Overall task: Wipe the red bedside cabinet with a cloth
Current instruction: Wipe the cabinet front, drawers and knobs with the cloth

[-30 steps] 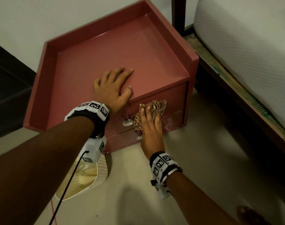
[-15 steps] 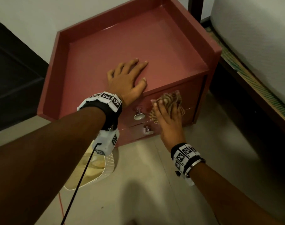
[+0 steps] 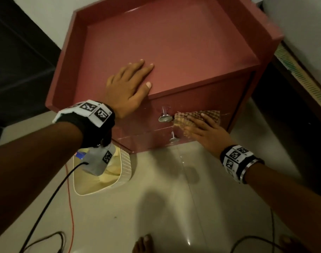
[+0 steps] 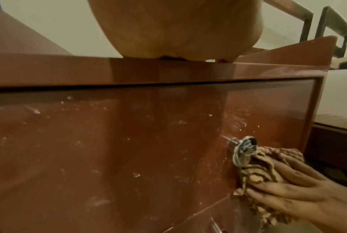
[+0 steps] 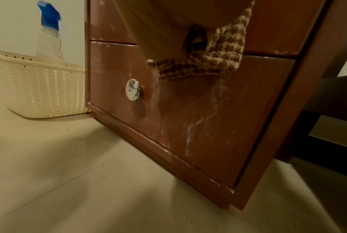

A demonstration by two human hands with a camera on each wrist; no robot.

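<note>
The red bedside cabinet [image 3: 183,52] stands on the floor with a raised rim round its top and two drawers in front. My left hand [image 3: 127,88] lies flat on the top near the front edge, fingers straight. My right hand [image 3: 207,130] presses a brown checked cloth [image 3: 198,115] flat against the drawer fronts, just right of the upper metal knob [image 3: 164,118]. In the left wrist view the cloth [image 4: 268,165] bunches beside that knob [image 4: 245,150] under the right hand's fingers [image 4: 288,187]. The right wrist view shows the cloth [image 5: 214,59] above the lower knob [image 5: 132,89], with white smears on the drawer.
A cream woven basket [image 3: 125,167] stands on the floor left of the cabinet; a spray bottle with a blue top [image 5: 50,31] stands in it. A bed with a dark frame [image 3: 302,84] is close on the right. Cables [image 3: 46,207] trail over the tiled floor.
The right hand has slid the cloth rightward and up from the knobs along the drawer front. The left hand stays flat on top. The head view has shifted closer.
</note>
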